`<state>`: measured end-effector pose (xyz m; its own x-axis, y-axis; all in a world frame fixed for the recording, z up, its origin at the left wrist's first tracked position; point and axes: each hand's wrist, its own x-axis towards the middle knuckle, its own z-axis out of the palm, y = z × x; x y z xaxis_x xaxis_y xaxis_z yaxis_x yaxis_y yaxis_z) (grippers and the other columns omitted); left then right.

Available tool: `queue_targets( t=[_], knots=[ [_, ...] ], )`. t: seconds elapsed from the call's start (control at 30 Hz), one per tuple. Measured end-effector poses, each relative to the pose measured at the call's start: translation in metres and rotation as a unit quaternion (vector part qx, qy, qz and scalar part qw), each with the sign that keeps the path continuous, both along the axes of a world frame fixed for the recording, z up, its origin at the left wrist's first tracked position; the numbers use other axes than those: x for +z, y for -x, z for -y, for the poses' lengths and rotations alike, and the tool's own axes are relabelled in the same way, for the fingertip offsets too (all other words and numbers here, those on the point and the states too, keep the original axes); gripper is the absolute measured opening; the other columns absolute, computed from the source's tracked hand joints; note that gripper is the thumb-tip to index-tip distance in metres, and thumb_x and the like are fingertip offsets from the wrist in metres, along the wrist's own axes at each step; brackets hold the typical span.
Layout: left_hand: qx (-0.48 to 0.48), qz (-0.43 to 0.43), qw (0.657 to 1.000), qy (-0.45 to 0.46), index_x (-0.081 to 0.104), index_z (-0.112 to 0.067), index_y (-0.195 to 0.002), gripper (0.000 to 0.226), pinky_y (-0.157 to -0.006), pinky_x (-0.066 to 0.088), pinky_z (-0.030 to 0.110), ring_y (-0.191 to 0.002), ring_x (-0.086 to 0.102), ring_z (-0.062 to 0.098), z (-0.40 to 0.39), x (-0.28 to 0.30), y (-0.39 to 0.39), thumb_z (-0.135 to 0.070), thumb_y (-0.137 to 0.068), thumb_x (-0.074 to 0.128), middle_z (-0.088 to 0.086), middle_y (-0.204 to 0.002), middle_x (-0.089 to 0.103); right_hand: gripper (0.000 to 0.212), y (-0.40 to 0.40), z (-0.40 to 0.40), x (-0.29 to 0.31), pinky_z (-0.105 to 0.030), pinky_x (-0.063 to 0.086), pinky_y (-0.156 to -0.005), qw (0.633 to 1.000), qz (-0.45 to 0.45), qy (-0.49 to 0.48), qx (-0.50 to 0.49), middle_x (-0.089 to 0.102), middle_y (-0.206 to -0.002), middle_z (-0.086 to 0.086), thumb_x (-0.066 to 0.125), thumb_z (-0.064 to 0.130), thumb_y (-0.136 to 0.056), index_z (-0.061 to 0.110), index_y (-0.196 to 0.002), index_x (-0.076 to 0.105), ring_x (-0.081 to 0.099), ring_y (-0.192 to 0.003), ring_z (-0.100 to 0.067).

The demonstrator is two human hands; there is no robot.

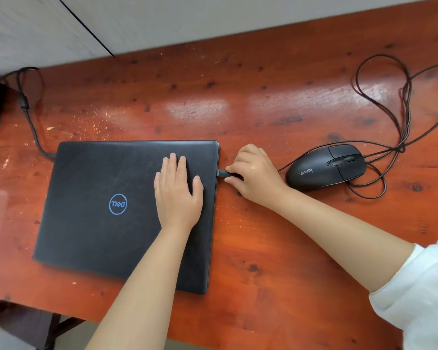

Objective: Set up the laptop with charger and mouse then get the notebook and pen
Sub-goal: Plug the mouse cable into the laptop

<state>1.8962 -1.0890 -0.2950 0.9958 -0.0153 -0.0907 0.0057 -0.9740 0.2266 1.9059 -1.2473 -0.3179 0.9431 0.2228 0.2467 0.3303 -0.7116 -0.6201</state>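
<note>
Black laptop [127, 210], lid closed, lies toward the desk's [276, 261] left and near edge. Left hand [178, 190] rests flat and open on the lid. Right hand [256, 173] pinches the mouse plug [225, 173] at the laptop's right side. Mouse [326, 166] sits just right of that hand, its cable [400, 117] looped toward the far right corner. Charger lead [32, 125] meets the laptop's left side.
</note>
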Motion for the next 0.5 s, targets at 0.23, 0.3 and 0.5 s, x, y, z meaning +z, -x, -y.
queue_targets(
  t=[0.23, 0.3, 0.5],
  knots=[
    [0.003, -0.006, 1.000, -0.012, 0.033, -0.001, -0.140, 0.065, -0.118, 0.015, 0.044, -0.143, 0.019, 0.030, 0.000, 0.000, 0.000, -0.035, -0.086, 0.022, 0.016, -0.152, 0.028, 0.017, -0.004, 0.000, -0.002, -0.037, 0.051, -0.056, 0.999, -0.001, 0.035, 0.033, 0.065, -0.053, -0.012, 0.074, 0.014, -0.051, -0.002, -0.055, 0.069, 0.066, -0.064, -0.034],
    [0.007, -0.010, 1.000, -0.007, 0.032, -0.001, -0.141, 0.062, -0.118, 0.013, 0.043, -0.144, 0.017, 0.029, 0.002, 0.001, 0.000, -0.029, -0.086, 0.028, 0.016, -0.153, 0.027, 0.018, -0.004, 0.000, 0.003, -0.038, 0.051, -0.055, 0.997, -0.006, 0.063, 0.042, 0.066, -0.054, -0.012, 0.077, 0.014, -0.051, -0.001, -0.056, 0.069, 0.066, -0.065, -0.034],
    [0.001, -0.011, 1.000, -0.005, 0.032, 0.000, -0.140, 0.060, -0.118, 0.013, 0.045, -0.144, 0.018, 0.031, 0.002, 0.004, 0.001, -0.028, -0.088, 0.029, 0.017, -0.153, 0.027, 0.036, 0.017, 0.042, 0.044, -0.044, 0.052, -0.067, 0.988, -0.009, 0.150, 0.030, 0.072, -0.073, -0.012, 0.071, 0.029, -0.058, 0.003, -0.083, 0.070, 0.067, -0.075, -0.034]
  ],
)
